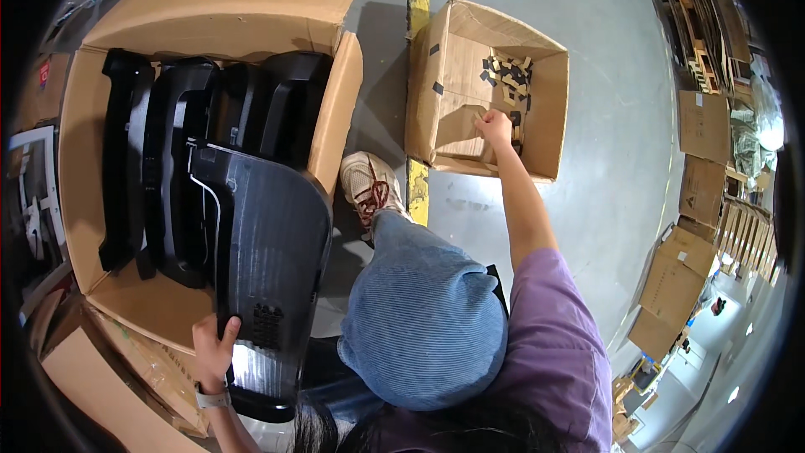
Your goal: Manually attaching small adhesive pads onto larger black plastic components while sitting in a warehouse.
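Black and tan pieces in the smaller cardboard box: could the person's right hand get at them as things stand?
Likely yes: the right hand is over the smaller open cardboard box, with nothing visible barring it from the black and tan pieces.

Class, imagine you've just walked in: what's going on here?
A person's left hand grips the edge of a large, glossy black plastic panel, partly above a big open brown cardboard box holding similar upright black panels. The right hand reaches into a smaller open cardboard box containing little black and tan pieces. Its fingers are curled; whether they hold one is unclear.
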A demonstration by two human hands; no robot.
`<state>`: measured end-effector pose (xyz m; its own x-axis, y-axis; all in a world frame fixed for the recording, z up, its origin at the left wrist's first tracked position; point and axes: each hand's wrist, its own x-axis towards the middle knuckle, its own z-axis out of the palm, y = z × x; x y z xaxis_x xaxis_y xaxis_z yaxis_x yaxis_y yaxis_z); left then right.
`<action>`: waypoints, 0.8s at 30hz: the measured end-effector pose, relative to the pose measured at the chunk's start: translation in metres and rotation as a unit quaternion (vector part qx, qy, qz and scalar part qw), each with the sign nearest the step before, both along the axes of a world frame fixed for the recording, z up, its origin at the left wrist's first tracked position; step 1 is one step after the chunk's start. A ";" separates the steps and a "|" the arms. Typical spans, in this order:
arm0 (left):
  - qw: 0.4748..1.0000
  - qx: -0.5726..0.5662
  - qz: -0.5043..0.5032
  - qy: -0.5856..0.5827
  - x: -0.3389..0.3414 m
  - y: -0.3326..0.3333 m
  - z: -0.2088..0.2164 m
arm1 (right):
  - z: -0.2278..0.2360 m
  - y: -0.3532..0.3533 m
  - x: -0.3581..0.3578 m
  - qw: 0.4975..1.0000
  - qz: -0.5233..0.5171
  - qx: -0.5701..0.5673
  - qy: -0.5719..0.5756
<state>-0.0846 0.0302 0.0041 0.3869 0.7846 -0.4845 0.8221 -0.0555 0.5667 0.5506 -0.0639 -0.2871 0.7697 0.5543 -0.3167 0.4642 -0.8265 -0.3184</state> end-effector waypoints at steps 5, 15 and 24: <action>0.998 -0.046 0.002 -0.042 0.019 -0.012 0.012 | 0.021 0.014 -0.019 0.999 -0.027 -0.001 0.029; 0.993 0.118 -0.011 0.004 0.037 -0.021 0.006 | 0.031 0.012 -0.005 0.997 -0.009 0.046 -0.067; 0.939 0.209 0.230 -0.147 0.049 -0.032 0.034 | 0.325 0.112 -0.153 0.850 0.033 0.380 0.365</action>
<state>-0.0354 -0.0014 0.0384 0.0300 0.9993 -0.0211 0.6250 -0.0023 0.7806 0.3971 0.0477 0.0381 0.4808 0.8468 -0.2276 -0.0477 -0.2339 -0.9711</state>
